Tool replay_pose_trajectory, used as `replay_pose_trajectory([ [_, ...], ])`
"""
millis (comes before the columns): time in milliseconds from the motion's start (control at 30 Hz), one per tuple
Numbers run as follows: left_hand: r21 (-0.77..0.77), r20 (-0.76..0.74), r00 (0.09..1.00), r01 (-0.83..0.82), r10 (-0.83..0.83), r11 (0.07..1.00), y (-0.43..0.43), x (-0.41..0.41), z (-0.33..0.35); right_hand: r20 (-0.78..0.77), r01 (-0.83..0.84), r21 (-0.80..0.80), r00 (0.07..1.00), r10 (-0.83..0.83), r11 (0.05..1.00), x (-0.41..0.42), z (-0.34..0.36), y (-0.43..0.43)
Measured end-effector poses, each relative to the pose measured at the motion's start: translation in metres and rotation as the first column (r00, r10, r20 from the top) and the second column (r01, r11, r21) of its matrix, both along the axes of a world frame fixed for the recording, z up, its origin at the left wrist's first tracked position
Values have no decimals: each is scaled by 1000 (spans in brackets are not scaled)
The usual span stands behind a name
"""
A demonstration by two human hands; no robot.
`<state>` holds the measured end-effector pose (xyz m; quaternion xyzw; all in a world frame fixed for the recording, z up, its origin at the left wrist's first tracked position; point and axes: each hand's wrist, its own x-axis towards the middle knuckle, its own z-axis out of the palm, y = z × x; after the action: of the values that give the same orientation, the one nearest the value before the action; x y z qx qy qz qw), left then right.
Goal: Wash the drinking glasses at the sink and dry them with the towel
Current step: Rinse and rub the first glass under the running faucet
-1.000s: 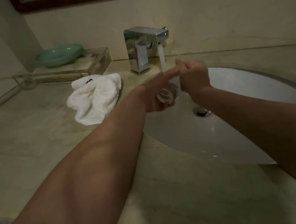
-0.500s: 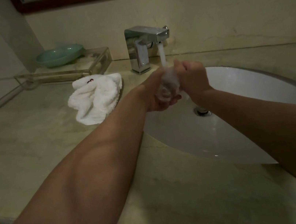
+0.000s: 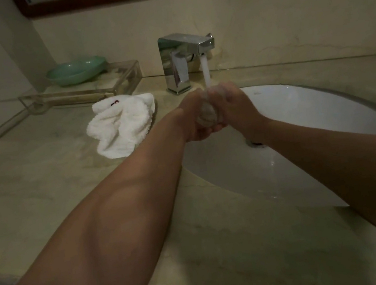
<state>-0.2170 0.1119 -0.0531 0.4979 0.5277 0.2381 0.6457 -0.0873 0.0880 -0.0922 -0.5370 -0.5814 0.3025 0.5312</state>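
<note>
A clear drinking glass (image 3: 209,114) sits between both hands over the white sink (image 3: 313,123), under the water running from the chrome faucet (image 3: 184,60). My left hand (image 3: 193,119) grips the glass from the left and below. My right hand (image 3: 235,106) holds it from the right, fingers curled at its rim where the stream lands. Most of the glass is hidden by fingers and foamy water. A crumpled white towel (image 3: 121,125) lies on the counter left of the sink.
A clear acrylic tray (image 3: 86,90) with a green dish (image 3: 76,70) stands at the back left against the wall. The beige stone counter (image 3: 42,188) wraps around the basin. The drain (image 3: 256,143) shows behind my right wrist. A wood-framed mirror hangs above.
Both hands have lifted the glass slightly toward the spout, and the water now falls straight onto its top. The towel and tray stay put.
</note>
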Motion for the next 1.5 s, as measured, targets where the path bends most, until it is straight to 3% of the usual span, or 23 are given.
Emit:
replay_pose_trajectory([
  [200, -38, 39, 992, 125, -123, 991, 2, 1, -3, 14, 354, 7, 935, -354, 935, 14, 11, 16],
  [333, 29, 13, 987, 162, -163, 986, 4, 4, -5, 55, 409, 52, 910, -411, 911, 13, 7, 17],
  [433, 108, -39, 990, 139, -136, 984, 4, 3, -6, 56, 360, 33, 931, -361, 932, 13, 1, 11],
  [500, 65, 63, 991, 115, -119, 991, 5, 4, -4, -13, 195, 15, 981, -195, 981, 12, -1, 8],
  [600, -4, 291, 956, 35, -33, 999, 5, 4, 0, 54, 13, 47, 998, -15, 999, 5, -4, 2],
  [667, 2, 337, 939, 76, -72, 997, -3, 3, 2, 93, 54, 100, 994, -63, 994, 3, -5, 3],
  [733, 54, 209, 972, 99, -108, 994, -10, 5, 2, 90, 184, 131, 976, -196, 974, 5, 0, 5],
  [833, -7, 104, 992, 71, -70, 997, -5, 5, -1, 51, 335, 125, 938, -343, 934, 10, 10, 13],
  [1033, 183, -103, 988, 137, -119, 974, 2, 6, -6, 34, 274, 52, 961, -276, 960, 10, 3, 7],
  [1167, 32, 178, 980, 81, -86, 996, 2, 3, -2, 38, 31, 55, 999, -33, 998, 7, -2, 0],
  [1233, 17, 221, 972, 73, -75, 997, 4, 2, -3, 58, -16, 71, 998, 12, 997, 3, -1, -1],
  [1367, 32, 202, 968, 143, -146, 989, 5, 4, -1, 65, 181, 168, 979, -194, 969, 3, 7, 4],
  [1500, -74, 236, 965, 131, -110, 989, 7, 5, -4, 7, 328, 190, 942, -336, 925, 12, 14, 13],
])
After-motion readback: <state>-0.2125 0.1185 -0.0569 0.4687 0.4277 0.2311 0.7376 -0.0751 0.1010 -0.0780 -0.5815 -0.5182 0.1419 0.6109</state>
